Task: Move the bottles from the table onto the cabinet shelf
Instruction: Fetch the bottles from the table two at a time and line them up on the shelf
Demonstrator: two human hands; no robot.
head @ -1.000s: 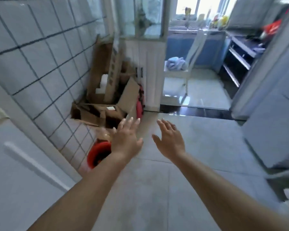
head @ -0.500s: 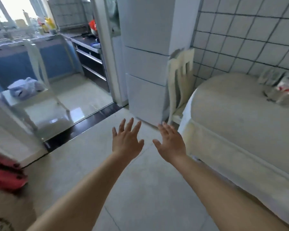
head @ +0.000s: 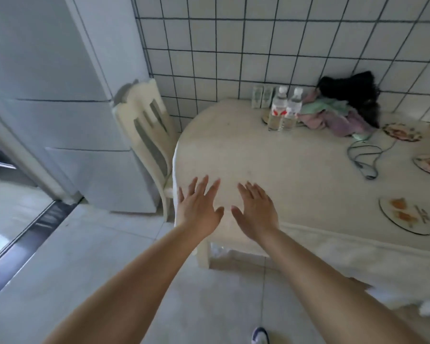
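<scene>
Two bottles (head: 284,111) stand side by side at the far edge of the desk (head: 233,155) by the wall, and the left hand (head: 199,207) and right hand (head: 255,211), both spread and holding nothing, must reach far to grab them.

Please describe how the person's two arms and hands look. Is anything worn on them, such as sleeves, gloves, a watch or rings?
Both arms are bare up to the frame edge: no sleeves show. The left hand and the right hand wear no gloves, and no watch or bracelet shows on either wrist. No rings show on the fingers, though the picture is slightly blurred.
</scene>
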